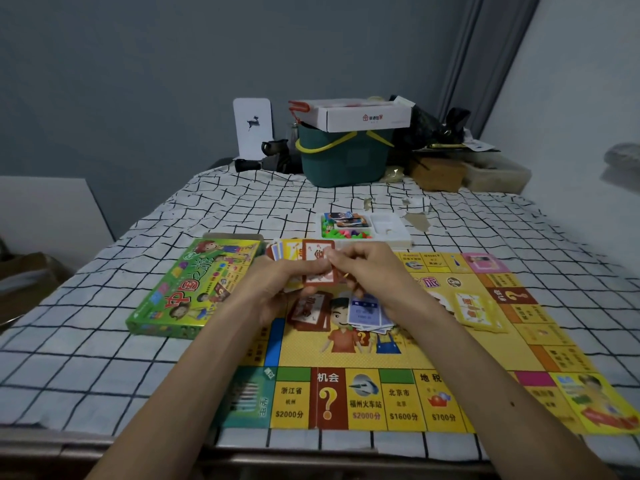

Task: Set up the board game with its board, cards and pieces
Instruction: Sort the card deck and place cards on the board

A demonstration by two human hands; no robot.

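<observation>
L hand [277, 285] gripping fanned cards [290, 252] over board [398, 355], R hand [367, 271] pinching top red card [317, 258], board's near edge close to table front, box lid [194, 285] touching its left edge, piece tray [388, 225] just beyond, checked cloth [86, 341] showing left

Along the near edge of the board [365, 400], squares are marked 浙江省 $2000分, 机会 over a large "?", 福州火车站 $2000分, 北京市 $1600分 and 地税 $700分. On the green box [194, 289] to the left — in red — 中国之旅 is printed.
</observation>
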